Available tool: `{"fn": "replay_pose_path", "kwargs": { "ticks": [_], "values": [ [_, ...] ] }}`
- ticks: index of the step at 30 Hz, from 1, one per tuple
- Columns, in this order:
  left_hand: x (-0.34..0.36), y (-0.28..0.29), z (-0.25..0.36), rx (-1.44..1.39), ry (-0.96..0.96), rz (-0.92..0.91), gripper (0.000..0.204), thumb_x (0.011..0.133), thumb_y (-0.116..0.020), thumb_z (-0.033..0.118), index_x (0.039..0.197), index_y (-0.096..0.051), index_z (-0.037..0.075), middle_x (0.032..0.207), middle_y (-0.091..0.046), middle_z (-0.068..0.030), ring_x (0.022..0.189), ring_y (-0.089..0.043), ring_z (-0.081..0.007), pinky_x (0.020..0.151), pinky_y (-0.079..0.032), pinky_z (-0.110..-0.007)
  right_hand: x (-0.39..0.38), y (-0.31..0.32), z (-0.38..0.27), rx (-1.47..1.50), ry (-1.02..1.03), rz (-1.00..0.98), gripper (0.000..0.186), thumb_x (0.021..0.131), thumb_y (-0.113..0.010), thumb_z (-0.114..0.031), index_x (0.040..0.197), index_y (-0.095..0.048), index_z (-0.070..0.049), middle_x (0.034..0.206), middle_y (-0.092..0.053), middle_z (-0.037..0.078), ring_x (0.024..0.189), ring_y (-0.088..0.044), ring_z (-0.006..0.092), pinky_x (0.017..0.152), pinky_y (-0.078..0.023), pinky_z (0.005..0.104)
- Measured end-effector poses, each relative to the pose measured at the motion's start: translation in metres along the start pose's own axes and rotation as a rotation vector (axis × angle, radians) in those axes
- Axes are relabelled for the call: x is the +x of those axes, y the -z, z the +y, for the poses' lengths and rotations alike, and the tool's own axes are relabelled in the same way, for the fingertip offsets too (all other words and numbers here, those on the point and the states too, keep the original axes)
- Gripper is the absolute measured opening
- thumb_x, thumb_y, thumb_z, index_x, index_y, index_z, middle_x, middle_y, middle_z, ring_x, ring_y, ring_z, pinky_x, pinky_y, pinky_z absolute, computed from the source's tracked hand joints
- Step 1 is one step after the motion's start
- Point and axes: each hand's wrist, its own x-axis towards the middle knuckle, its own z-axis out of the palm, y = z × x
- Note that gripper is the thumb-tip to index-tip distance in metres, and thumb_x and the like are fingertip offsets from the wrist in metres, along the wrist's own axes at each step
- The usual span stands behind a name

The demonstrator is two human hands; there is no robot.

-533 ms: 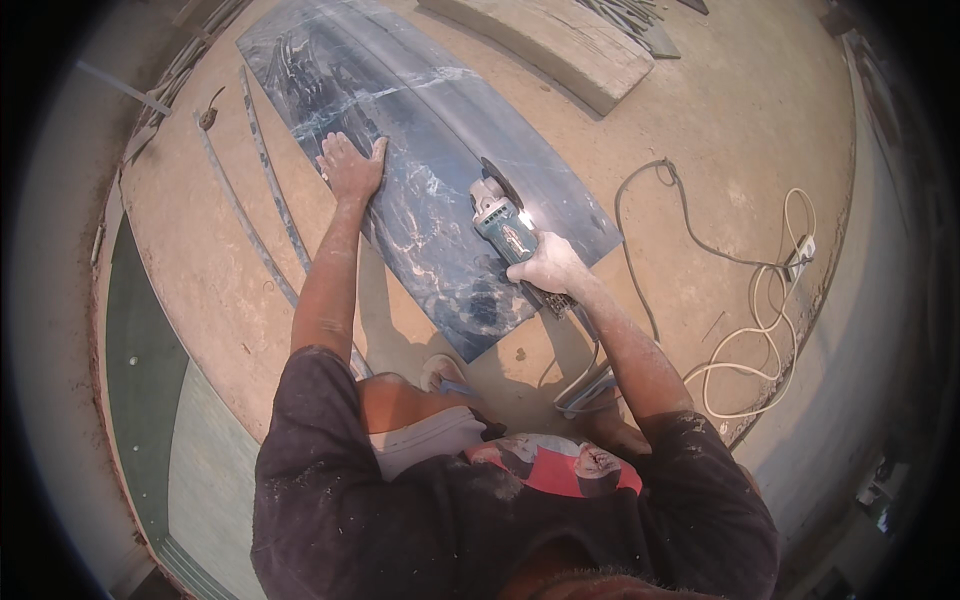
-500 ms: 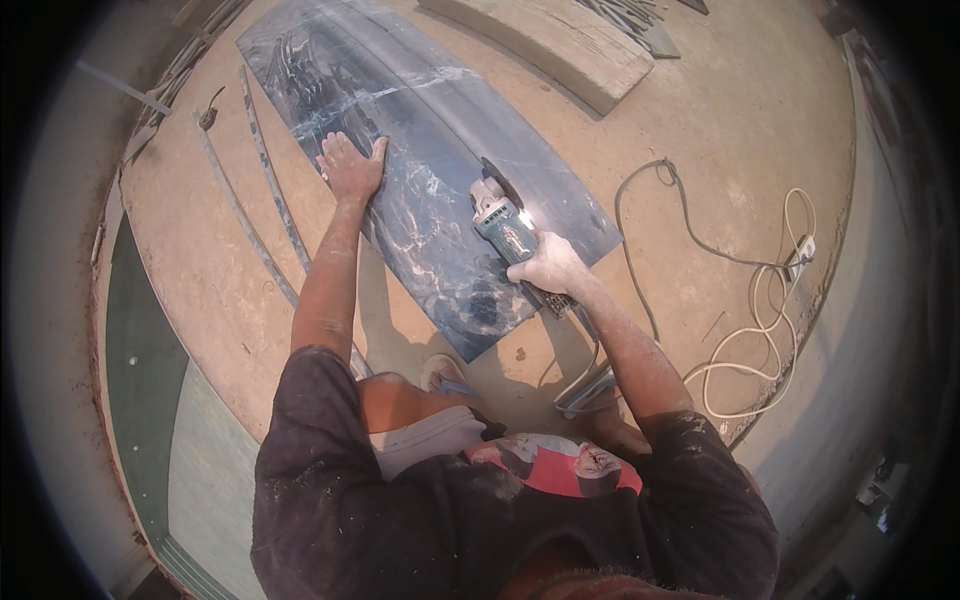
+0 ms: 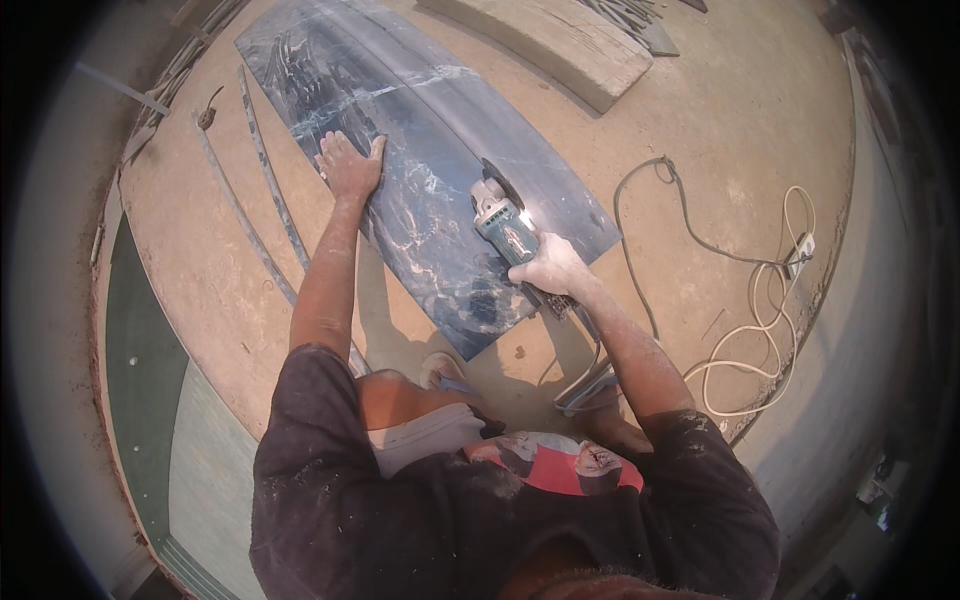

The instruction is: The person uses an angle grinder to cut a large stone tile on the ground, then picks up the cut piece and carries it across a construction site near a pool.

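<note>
A long dark blue-grey stone slab with pale veins (image 3: pixel 420 110) lies on the floor ahead of me, a straight line running along it. My left hand (image 3: pixel 349 167) is spread flat on the slab's left edge, dusted pale. My right hand (image 3: pixel 548 264) grips a teal angle grinder with a silver head (image 3: pixel 505 225), resting over the right part of the slab. Its dark disc (image 3: pixel 495 173) sits at the line; whether it touches the stone, I cannot tell. The grinder's cord hangs down past the slab's near edge.
A pale thick beam (image 3: pixel 540 45) lies beyond the slab, near a pile of thin strips (image 3: pixel 620 25). Two long bars (image 3: pixel 280 215) run left of the slab. Tangled cables (image 3: pixel 760 330) and a white power strip (image 3: pixel 800 257) lie right. The floor has an edge (image 3: pixel 150 300) at left.
</note>
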Motion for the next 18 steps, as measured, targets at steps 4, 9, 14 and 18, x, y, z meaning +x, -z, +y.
{"fn": "replay_pose_path", "kwargs": {
  "ticks": [4, 9, 14, 18],
  "values": [
    [-0.001, 0.001, 0.0, 0.006, 0.0, -0.007, 0.104, 0.095, -0.055, 0.072, 0.155, -0.036, -0.012, 0.164, -0.033, -0.0289, 0.156, -0.025, -0.0425, 0.129, -0.015, -0.057, -0.004, 0.001, -0.001, 0.002, 0.016, 0.008, 0.094, 0.064, -0.082, -0.034, 0.138, -0.054, 0.018, 0.115, -0.072, 0.03, 0.107, -0.073, 0.0352, 0.094, -0.057, 0.0383],
    [0.0, -0.002, -0.001, 0.011, 0.003, 0.028, 0.105, 0.094, -0.055, 0.073, 0.154, -0.038, -0.012, 0.163, -0.034, -0.0292, 0.156, -0.026, -0.043, 0.128, -0.016, -0.058, -0.003, -0.001, 0.004, 0.0, -0.015, -0.002, 0.091, 0.064, -0.083, -0.037, 0.134, -0.057, 0.015, 0.116, -0.072, 0.029, 0.11, -0.072, 0.036, 0.094, -0.057, 0.0396],
    [-0.001, -0.003, -0.002, 0.054, 0.018, 0.032, 0.108, 0.093, -0.055, 0.075, 0.154, -0.038, -0.012, 0.163, -0.035, -0.0293, 0.156, -0.026, -0.0435, 0.127, -0.017, -0.059, -0.001, -0.004, 0.01, -0.008, -0.023, -0.004, 0.086, 0.064, -0.082, -0.039, 0.129, -0.061, 0.013, 0.115, -0.072, 0.029, 0.11, -0.072, 0.037, 0.094, -0.057, 0.0407],
    [0.0, -0.003, -0.004, 0.057, 0.04, 0.027, 0.111, 0.091, -0.054, 0.078, 0.155, -0.037, -0.011, 0.164, -0.033, -0.0296, 0.156, -0.025, -0.0441, 0.126, -0.017, -0.06, -0.002, -0.003, 0.01, -0.012, -0.015, -0.011, 0.084, 0.064, -0.082, -0.039, 0.127, -0.062, 0.013, 0.115, -0.072, 0.029, 0.109, -0.072, 0.0371, 0.093, -0.057, 0.041]
  ]
}}
